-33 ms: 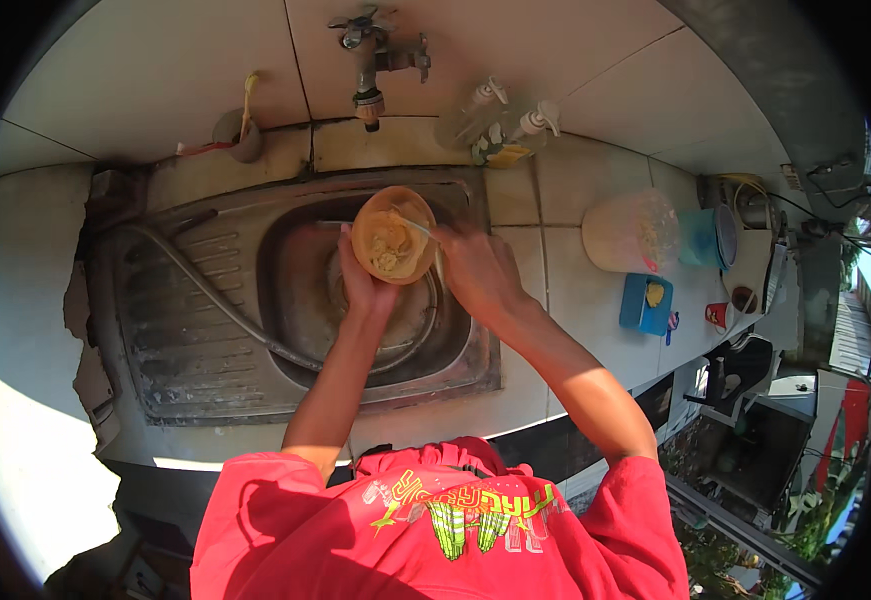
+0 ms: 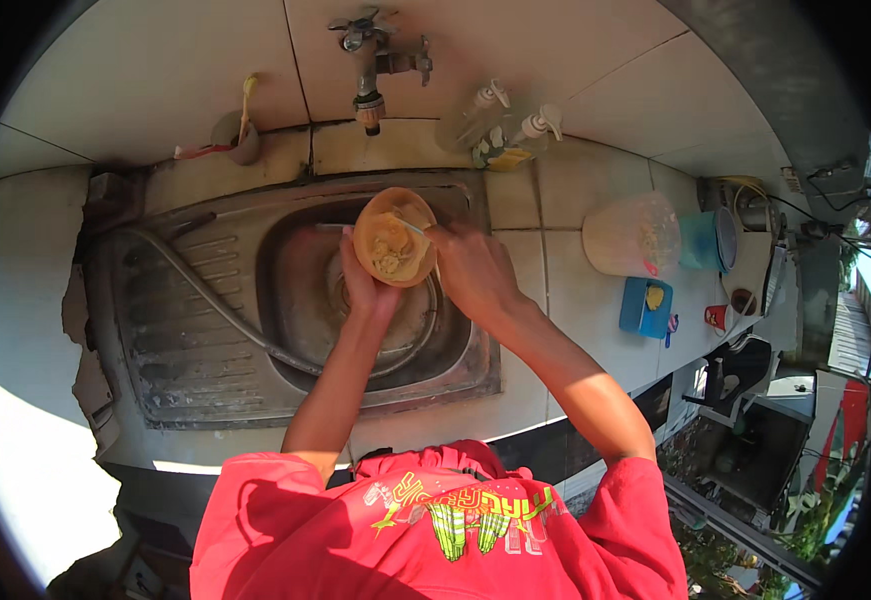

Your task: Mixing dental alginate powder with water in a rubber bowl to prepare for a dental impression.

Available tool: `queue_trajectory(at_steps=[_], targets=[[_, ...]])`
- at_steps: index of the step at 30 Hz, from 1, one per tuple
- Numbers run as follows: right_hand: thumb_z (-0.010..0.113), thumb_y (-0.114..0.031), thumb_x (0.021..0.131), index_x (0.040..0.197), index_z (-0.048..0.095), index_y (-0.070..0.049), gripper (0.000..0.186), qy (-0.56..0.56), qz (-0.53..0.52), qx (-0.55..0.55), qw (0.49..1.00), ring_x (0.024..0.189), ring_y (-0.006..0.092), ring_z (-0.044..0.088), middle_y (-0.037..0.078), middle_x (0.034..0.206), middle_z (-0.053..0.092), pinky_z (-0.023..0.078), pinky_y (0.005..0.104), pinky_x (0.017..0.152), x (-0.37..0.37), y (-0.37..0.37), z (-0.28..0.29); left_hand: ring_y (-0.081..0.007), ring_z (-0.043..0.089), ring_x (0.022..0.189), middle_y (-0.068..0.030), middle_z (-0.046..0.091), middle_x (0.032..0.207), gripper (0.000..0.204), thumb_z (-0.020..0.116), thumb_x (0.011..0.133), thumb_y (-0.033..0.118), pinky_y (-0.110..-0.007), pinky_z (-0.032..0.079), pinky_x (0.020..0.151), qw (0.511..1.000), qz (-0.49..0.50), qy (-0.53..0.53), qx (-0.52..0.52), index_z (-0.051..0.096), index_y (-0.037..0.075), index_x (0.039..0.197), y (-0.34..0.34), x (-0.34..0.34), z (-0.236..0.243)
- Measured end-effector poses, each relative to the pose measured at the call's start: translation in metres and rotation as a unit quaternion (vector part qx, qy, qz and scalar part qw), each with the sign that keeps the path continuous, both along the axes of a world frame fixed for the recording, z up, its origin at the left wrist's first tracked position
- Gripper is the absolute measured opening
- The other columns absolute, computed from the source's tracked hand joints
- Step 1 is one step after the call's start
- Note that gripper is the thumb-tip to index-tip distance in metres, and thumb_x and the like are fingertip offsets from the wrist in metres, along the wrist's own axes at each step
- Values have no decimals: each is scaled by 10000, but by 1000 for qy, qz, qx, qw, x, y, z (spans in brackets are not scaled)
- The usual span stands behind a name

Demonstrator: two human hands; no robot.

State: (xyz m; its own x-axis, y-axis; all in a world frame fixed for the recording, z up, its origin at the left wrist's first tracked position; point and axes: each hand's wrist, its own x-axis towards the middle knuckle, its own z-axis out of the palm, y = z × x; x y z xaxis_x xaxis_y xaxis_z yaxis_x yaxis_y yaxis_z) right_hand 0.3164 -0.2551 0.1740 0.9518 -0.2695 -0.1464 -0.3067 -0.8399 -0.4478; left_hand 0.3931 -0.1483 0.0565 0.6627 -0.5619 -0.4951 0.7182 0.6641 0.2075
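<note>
Over the sink basin, my left hand is closed around the lower left side of an orange translucent bowl. The bowl is tipped so that its inside faces up, and a lumpy pale yellow mixture lies in it. My right hand, at the bowl's right side, grips a thin light-coloured utensil. The utensil's far end reaches into the mixture, so its kind does not show.
A metal sink with a grey hose lies below my hands, a tap beyond. Pump bottles and a cup stand behind. To the right are a translucent tub, a teal container and a blue box.
Almost nothing differs. The utensil and my right hand have shifted slightly within and beside the bowl, and the mixture looks a little turned over.
</note>
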Motion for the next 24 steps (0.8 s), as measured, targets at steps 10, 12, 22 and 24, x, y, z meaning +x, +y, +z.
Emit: queue_trajectory(at_steps=[10, 12, 22, 24], targets=[[570, 40, 735, 947, 666, 5, 236, 2, 11, -34, 999, 791, 395, 666, 245, 875, 651, 536, 473, 677, 63, -29, 4, -277, 524, 1194, -113, 526, 1313, 502, 300, 1025, 433, -440, 431, 1025, 996, 45, -75, -7, 460, 59, 1319, -40, 69, -7], [569, 43, 734, 939, 667, 10, 230, -19, -7, -46, 999, 796, 390, 668, 241, 850, 652, 536, 467, 683, 70, -26, 3, -280, 515, 1207, -122, 527, 1313, 504, 305, 1024, 432, -447, 424, 1031, 996, 65, -63, -24, 453, 57, 1327, -43, 74, -1], [594, -3, 735, 892, 671, -14, 174, -31, 79, -118, 989, 763, 359, 680, 201, 857, 657, 547, 454, 680, 35, -6, 23, -284, 528, 1201, -128, 546, 1307, 500, 375, 1005, 437, -439, 432, 1030, 999, 8, -12, -51, 478, 65, 1322, -4, 32, 21], [582, -4, 745, 892, 674, -27, 174, -46, 96, -116, 988, 759, 355, 682, 188, 859, 655, 548, 452, 671, 18, 5, 32, -282, 527, 1201, -122, 543, 1310, 509, 361, 1008, 449, -442, 430, 1034, 997, -12, -28, -66, 484, 65, 1318, 7, 24, 23]])
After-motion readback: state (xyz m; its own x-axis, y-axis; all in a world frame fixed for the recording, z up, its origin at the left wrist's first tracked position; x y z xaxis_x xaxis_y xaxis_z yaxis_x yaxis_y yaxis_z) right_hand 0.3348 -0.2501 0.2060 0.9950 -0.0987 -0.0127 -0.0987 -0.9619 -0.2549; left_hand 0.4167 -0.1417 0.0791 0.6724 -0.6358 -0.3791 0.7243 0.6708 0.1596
